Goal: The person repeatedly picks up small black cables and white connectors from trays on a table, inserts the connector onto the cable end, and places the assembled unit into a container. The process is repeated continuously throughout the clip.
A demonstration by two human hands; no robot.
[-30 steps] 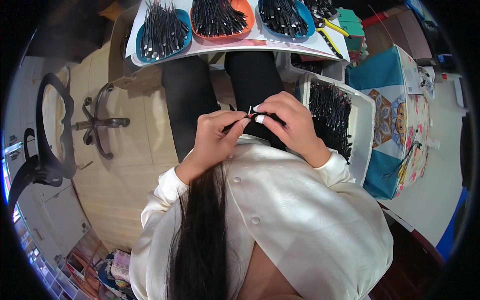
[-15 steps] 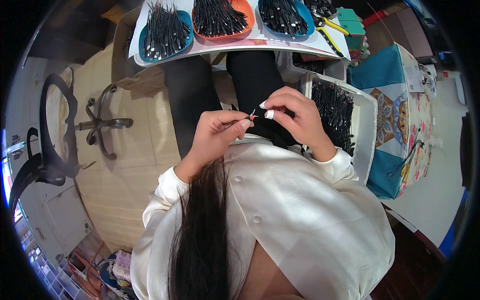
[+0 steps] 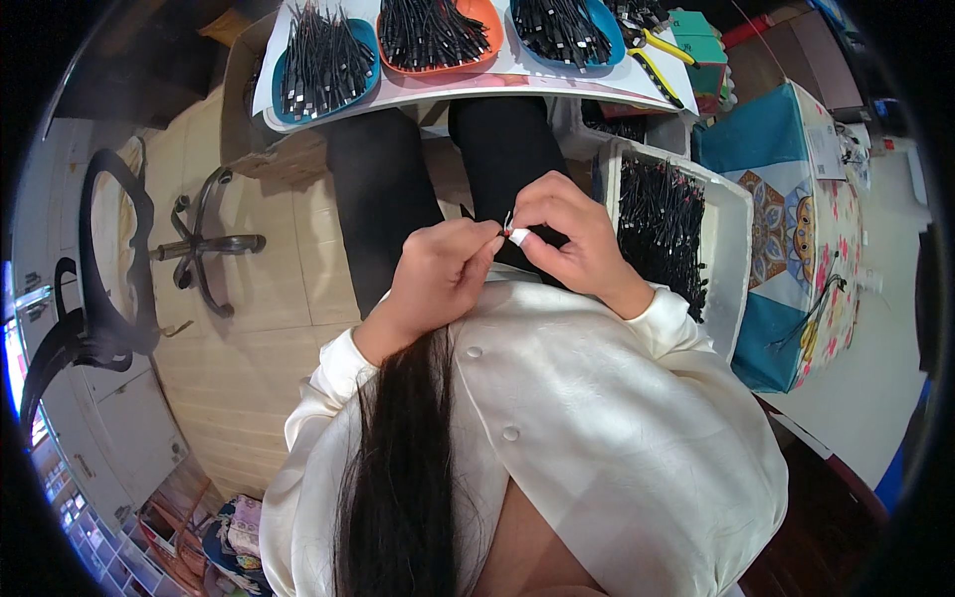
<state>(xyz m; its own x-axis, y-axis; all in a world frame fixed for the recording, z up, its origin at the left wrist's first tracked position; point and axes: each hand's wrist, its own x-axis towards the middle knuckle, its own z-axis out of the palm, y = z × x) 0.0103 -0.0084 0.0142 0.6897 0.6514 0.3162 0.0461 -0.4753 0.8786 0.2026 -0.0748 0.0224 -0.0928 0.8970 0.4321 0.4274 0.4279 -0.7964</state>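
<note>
Centre moderately bright. Glossy ivory blouse (image 3: 627,398) carries broad pale highlights and soft fold shadows. Thin white-and-red wire tip (image 3: 508,223) too small to resolve. Bluish-white glare at far-left rim. Fisheye curvature bows front edge of white-topped table (image 3: 418,93); corners fall to black.

Star-shaped chair base (image 3: 207,244) on tiled floor (image 3: 254,398), green box (image 3: 696,45) near patterned teal-and-white cover (image 3: 778,254)

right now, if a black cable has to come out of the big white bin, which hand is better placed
Probably the right hand: it is nearer the big white bin, on that same side, while the left hand is farther off. Both, though, meet at a small red wire end.
</note>
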